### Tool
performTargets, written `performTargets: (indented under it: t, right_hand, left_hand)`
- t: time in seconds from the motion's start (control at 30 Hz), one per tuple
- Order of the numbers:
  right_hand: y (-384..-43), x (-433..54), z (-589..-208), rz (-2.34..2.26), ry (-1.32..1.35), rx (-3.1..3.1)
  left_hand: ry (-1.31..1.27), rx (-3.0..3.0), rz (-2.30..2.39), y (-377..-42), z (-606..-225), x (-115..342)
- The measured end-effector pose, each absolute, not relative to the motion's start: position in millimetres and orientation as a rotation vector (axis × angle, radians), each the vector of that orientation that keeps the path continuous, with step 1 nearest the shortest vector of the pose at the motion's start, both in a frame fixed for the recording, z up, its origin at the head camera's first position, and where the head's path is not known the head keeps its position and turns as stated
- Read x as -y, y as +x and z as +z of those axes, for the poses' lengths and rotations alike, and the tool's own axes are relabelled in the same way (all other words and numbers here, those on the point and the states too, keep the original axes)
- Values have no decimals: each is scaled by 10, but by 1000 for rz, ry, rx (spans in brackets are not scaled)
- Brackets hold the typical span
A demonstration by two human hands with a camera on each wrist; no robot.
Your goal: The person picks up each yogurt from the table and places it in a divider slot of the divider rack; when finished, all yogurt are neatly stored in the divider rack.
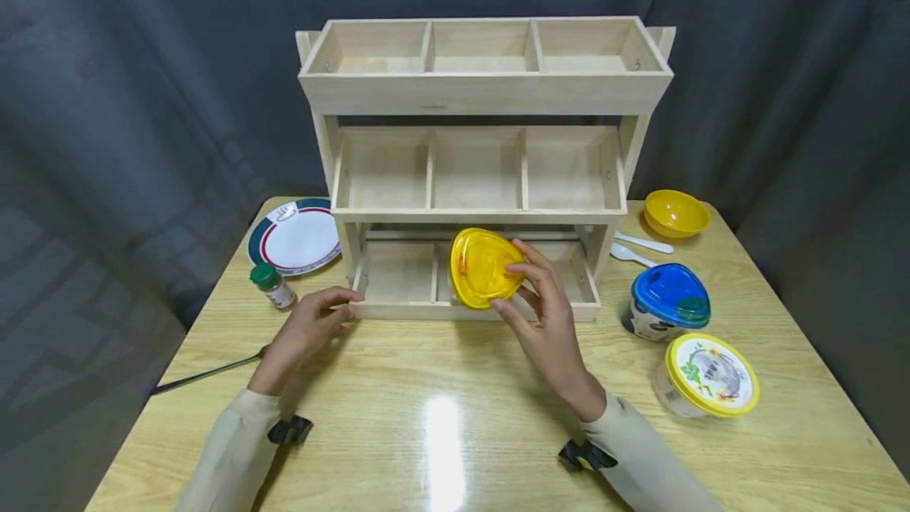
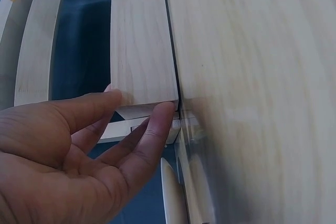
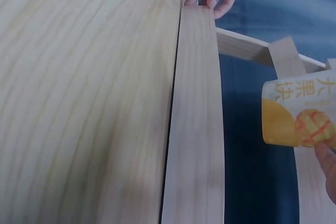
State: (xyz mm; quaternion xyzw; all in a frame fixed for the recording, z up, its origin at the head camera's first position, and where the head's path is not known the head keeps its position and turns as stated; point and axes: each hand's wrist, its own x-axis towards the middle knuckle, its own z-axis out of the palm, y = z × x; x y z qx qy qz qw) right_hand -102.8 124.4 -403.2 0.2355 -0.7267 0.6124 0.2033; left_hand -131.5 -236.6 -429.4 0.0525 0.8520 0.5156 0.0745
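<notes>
A three-tier wooden rack point(image 1: 483, 93) stands at the back of the table. My left hand point(image 1: 307, 330) holds the left front corner of its bottom tray point(image 1: 405, 312), thumb and fingertips at the board's end in the left wrist view. My right hand point(image 1: 546, 318) grips a yellow-lidded tub point(image 1: 483, 269), tilted in front of the bottom tray, with the lid facing the head camera. In the right wrist view the tub's side point(image 3: 302, 111) shows printed characters and a fruit picture. The tub hides part of the tray's middle and right compartments.
To the left are a plate point(image 1: 295, 235), a green-capped spice jar point(image 1: 273, 287) and a dark thin-handled utensil point(image 1: 209, 372). On the right stand a yellow bowl point(image 1: 677, 213), white spoons point(image 1: 643, 242), a blue-lidded tub point(image 1: 668, 303) and another yellow-lidded tub point(image 1: 707, 376).
</notes>
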Motion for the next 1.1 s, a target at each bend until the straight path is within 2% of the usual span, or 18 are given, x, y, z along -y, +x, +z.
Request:
performTargets:
  t: [1.1]
  right_hand:
    - [-1229, -661, -4116, 1691, 802, 2036]
  left_hand:
    - [188, -2514, 1577, -1326, -4311, 2400]
